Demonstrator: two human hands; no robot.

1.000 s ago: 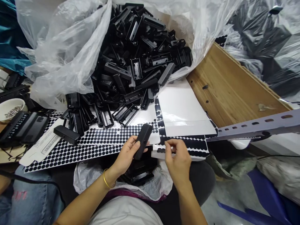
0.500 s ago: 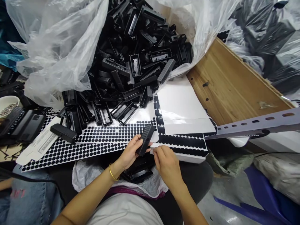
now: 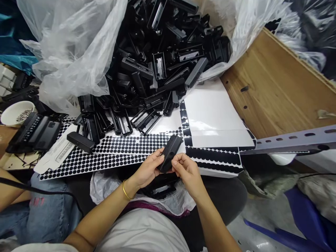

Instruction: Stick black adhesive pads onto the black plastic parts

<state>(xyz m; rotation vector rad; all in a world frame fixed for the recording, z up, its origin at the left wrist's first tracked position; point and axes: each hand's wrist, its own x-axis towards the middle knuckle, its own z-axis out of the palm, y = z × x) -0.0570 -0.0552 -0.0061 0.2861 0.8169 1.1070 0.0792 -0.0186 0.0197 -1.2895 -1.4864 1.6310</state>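
My left hand (image 3: 151, 168) is closed around a black plastic casing (image 3: 171, 150) with a ribbed, carbon-look top, held tilted above the front edge of the dotted sheets. My right hand (image 3: 187, 172) is at the casing's right side, fingers curled and thumb and fingertips pinched. Whatever may be between those fingertips is hidden. Beneath both hands lie sheets of round black stickers (image 3: 115, 145). A second ribbed black casing (image 3: 80, 140) rests to the left on a flat white cardboard piece (image 3: 56, 154).
A large heap of black casings (image 3: 154, 80) spills from a clear plastic bag (image 3: 76, 49). White sheets (image 3: 215, 115) lie beside a wooden panel (image 3: 280, 84) at right. A white bowl of small metal parts (image 3: 13, 117) stands far left. Another person's jeans-clad leg (image 3: 49, 210) is nearby. An open sack (image 3: 181, 199) sits at my lap.
My right hand has come up from the sheet edge to the casing's side. The casing in my left hand is slightly more tilted. The whole view has shifted a little.
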